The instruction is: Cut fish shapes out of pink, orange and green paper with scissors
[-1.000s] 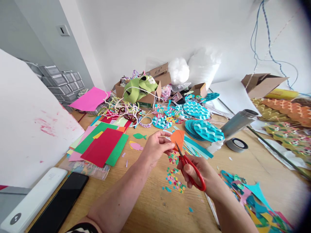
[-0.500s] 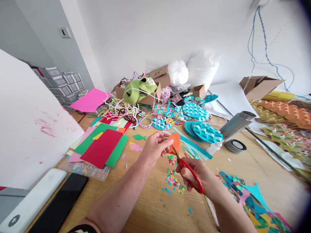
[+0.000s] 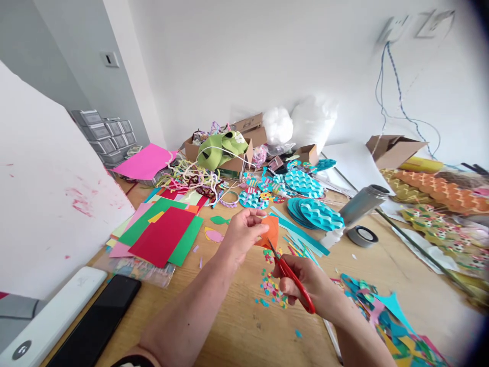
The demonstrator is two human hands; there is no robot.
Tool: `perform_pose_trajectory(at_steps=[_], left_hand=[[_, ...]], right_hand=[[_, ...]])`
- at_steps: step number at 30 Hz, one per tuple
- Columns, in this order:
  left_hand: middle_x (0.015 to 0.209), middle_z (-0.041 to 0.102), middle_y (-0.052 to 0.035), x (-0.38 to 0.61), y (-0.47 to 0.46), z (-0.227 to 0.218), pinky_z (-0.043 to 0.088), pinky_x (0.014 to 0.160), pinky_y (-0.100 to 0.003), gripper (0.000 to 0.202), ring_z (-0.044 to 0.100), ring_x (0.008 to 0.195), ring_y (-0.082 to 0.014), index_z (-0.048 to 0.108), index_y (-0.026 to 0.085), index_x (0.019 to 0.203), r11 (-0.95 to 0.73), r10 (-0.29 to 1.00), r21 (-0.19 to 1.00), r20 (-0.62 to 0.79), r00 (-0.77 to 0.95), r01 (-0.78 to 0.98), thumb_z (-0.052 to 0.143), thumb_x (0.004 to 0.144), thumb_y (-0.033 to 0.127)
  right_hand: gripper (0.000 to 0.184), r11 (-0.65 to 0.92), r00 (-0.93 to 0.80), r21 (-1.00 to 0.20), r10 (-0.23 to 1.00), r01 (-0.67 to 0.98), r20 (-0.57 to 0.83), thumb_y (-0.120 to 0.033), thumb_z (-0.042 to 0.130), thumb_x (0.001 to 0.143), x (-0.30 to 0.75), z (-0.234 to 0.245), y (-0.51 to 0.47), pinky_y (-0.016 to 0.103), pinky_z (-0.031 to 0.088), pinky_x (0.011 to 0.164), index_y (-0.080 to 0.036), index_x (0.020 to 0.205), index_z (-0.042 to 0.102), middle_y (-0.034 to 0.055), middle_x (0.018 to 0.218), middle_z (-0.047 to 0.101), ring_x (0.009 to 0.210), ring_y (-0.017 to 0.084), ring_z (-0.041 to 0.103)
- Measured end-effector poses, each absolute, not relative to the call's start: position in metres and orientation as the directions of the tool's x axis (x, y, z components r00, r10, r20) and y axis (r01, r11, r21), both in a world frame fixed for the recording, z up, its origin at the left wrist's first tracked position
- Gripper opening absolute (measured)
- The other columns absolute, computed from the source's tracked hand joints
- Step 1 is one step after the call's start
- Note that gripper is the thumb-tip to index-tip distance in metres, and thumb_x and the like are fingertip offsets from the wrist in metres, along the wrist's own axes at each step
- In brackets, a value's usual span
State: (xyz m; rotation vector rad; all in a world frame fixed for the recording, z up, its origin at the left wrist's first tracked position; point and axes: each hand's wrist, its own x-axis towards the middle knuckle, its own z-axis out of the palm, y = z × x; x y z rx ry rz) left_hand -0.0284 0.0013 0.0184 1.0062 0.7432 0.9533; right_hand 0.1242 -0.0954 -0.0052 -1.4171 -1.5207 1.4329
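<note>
Above the middle of the table, my left hand (image 3: pixel 244 229) pinches a small piece of orange paper (image 3: pixel 271 229) between thumb and fingers. My right hand (image 3: pixel 301 280) is wrapped round the red handles of a pair of scissors (image 3: pixel 292 280). The scissors' blades point up and left and meet the lower edge of the paper. Small round confetti dots (image 3: pixel 272 288) in several colours lie on the table beneath. Left of my left hand are a green paper fish (image 3: pixel 219 220) and a pink and yellow paper fish (image 3: pixel 214 235).
Coloured paper sheets (image 3: pixel 162 237) are stacked to the left, near a black phone (image 3: pixel 97 321). Teal wavy paper discs (image 3: pixel 321 214), a glue bottle (image 3: pixel 332 236) and a steel flask (image 3: pixel 362 206) stand to the right. Paper scraps (image 3: pixel 397 321) pile up at front right.
The view has shifted a little. The orange paper has turned in my left hand, with its lower part now spreading to the left. The scissors remain at its lower edge.
</note>
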Motion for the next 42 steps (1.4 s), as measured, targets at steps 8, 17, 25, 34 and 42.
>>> perform_pose_trajectory(at_steps=[8, 17, 25, 34, 42], left_hand=[[0.073, 0.063, 0.0, -0.031, 0.009, 0.019, 0.03, 0.047, -0.018, 0.031, 0.051, 0.058, -0.0069, 0.06, 0.016, 0.084, 0.083, 0.979, 0.894, 0.01, 0.203, -0.441, 0.072, 0.056, 0.02], [0.075, 0.063, 0.001, -0.034, 0.014, 0.021, 0.034, 0.05, -0.019, 0.033, 0.052, 0.061, -0.0069, 0.059, 0.016, 0.084, -0.031, 0.999, 0.84, 0.032, -0.009, -0.541, 0.075, 0.055, 0.02], [0.076, 0.064, -0.0019, -0.028, 0.012, 0.016, 0.035, 0.05, -0.02, 0.037, 0.052, 0.062, -0.0087, 0.061, 0.014, 0.083, -0.026, 0.999, 0.848, 0.037, 0.01, -0.53, 0.078, 0.053, 0.023], [0.074, 0.064, -0.0014, -0.031, 0.016, 0.015, 0.033, 0.048, -0.02, 0.034, 0.05, 0.057, -0.0075, 0.061, 0.014, 0.082, -0.076, 0.997, 0.837, 0.066, -0.038, -0.541, 0.077, 0.053, 0.022], [0.072, 0.064, -0.0005, -0.034, 0.015, 0.019, 0.033, 0.049, -0.02, 0.034, 0.047, 0.053, -0.0057, 0.061, 0.014, 0.083, -0.091, 0.995, 0.845, 0.095, -0.019, -0.528, 0.076, 0.054, 0.021]], right_hand=[[0.061, -0.122, -0.091, -0.823, 0.974, 0.554, -0.206, -0.078, 0.06, 0.067, 0.121, 0.008, -0.108, 0.025, 0.038, 0.046, -0.018, 0.077, 0.055, 0.0022, 0.062, 0.058, 0.053, 0.016, 0.053], [0.008, 0.078, -0.084, -0.083, 0.994, 0.993, -0.071, -0.019, 0.058, 0.083, 0.069, -0.067, -0.166, 0.026, 0.043, 0.052, -0.018, 0.086, 0.065, 0.0078, 0.077, 0.073, 0.067, 0.024, 0.071], [0.01, 0.157, -0.175, 0.079, 0.923, 0.984, 0.342, -0.018, 0.07, 0.07, 0.062, -0.153, -0.174, 0.026, 0.044, 0.051, -0.02, 0.07, 0.06, 0.004, 0.065, 0.064, 0.064, 0.022, 0.062], [0.007, 0.055, -0.055, 0.009, 0.995, 0.998, 0.081, -0.014, 0.07, 0.071, 0.057, -0.11, -0.178, 0.03, 0.053, 0.056, -0.016, 0.077, 0.069, 0.0089, 0.077, 0.068, 0.073, 0.026, 0.065], [0.012, 0.007, -0.012, -0.07, 0.997, 0.997, -0.079, -0.018, 0.066, 0.075, 0.05, -0.079, -0.18, 0.041, 0.056, 0.07, -0.012, 0.084, 0.072, 0.0133, 0.085, 0.069, 0.084, 0.032, 0.065]])
